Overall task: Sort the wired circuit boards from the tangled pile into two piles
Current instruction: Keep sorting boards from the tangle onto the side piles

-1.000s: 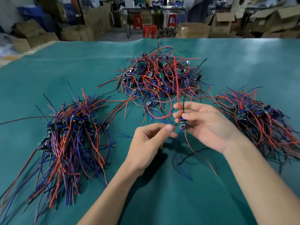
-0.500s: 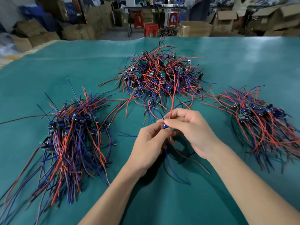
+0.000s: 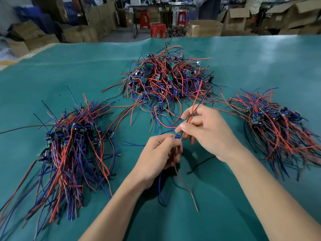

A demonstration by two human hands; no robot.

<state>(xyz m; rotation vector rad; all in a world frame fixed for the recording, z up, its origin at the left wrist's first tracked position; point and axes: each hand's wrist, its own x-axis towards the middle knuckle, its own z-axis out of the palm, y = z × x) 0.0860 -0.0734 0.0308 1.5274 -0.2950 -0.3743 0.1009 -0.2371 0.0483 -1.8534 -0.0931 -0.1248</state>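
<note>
Both hands pinch one small circuit board (image 3: 177,136): left hand (image 3: 156,153) grips it, right hand (image 3: 206,131) holds its wires (red, black), near the tangled pile (image 3: 166,79).

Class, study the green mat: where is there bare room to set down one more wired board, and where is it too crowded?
Bare mat lies beyond the left pile, and more at far right behind the right pile. Crowded: the gap between the tangled pile and the hands, left hand and right hand, where stray wires trail.
</note>
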